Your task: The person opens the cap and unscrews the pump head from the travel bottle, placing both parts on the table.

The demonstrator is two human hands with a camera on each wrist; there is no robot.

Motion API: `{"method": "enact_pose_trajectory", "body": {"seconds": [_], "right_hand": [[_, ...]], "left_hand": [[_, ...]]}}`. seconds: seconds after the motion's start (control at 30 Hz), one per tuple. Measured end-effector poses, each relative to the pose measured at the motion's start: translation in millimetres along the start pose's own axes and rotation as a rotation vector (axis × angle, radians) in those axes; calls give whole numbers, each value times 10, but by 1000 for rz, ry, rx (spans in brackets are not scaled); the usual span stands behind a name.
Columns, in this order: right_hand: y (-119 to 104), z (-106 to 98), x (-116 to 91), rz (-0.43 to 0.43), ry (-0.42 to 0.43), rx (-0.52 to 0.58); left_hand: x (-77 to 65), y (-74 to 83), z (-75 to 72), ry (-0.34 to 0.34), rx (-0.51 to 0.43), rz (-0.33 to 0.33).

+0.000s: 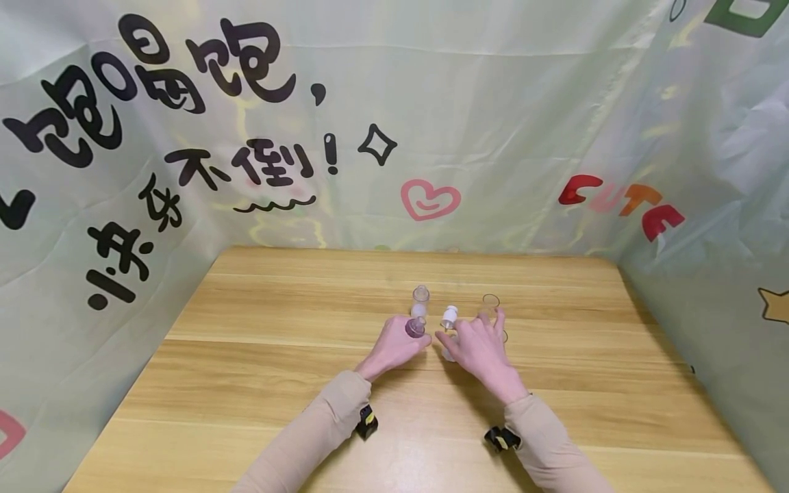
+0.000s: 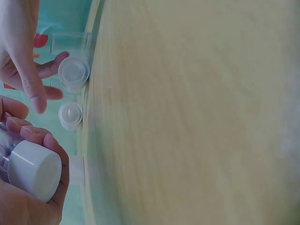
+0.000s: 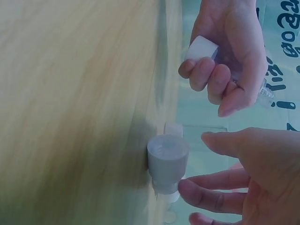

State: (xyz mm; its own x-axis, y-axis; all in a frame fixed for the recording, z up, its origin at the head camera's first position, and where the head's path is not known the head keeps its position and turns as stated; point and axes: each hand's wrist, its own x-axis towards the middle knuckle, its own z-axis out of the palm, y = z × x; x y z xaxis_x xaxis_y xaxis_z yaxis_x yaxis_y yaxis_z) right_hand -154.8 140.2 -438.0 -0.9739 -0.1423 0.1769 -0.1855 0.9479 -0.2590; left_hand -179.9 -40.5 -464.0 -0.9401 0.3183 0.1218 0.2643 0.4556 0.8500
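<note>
My left hand (image 1: 394,344) grips a small clear bottle (image 1: 416,327), its threaded neck pointing up. The white base (image 2: 35,168) of this bottle shows under the curled fingers in the left wrist view. To its right, my right hand (image 1: 481,348) has its fingers spread and holds nothing. A white funnel-shaped piece (image 3: 168,159) stands right by its fingertips; whether they touch it I cannot tell. A smaller white part (image 1: 450,315) stands on the table just beyond the right hand. Behind the left hand stands a second clear bottle (image 1: 420,296) with a white base.
Beyond the right hand stands a clear open cylinder (image 1: 490,300), with another rim (image 1: 505,336) partly hidden by the hand. The wooden table (image 1: 296,294) runs back to a printed cloth (image 1: 524,123) that also hangs at both sides.
</note>
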Motion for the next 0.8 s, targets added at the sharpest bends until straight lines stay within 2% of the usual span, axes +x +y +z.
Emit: {"method": "enact_pose_trajectory", "body": {"seconds": [0.23, 0.33, 0.5, 0.67, 0.8], "right_hand": [[-6, 9, -8, -21, 82, 17], [-6, 18, -16, -37, 116, 22], [-2, 30, -17, -54, 148, 34], [-1, 32, -16, -58, 155, 44], [6, 42, -10, -69, 185, 43]], "left_hand": [[-4, 5, -2, 35, -38, -27], [0, -1, 3, 33, -40, -19], [4, -7, 13, -37, -89, 15], [4, -9, 34, -82, -174, -5], [-3, -12, 37, -107, -191, -34]]}}
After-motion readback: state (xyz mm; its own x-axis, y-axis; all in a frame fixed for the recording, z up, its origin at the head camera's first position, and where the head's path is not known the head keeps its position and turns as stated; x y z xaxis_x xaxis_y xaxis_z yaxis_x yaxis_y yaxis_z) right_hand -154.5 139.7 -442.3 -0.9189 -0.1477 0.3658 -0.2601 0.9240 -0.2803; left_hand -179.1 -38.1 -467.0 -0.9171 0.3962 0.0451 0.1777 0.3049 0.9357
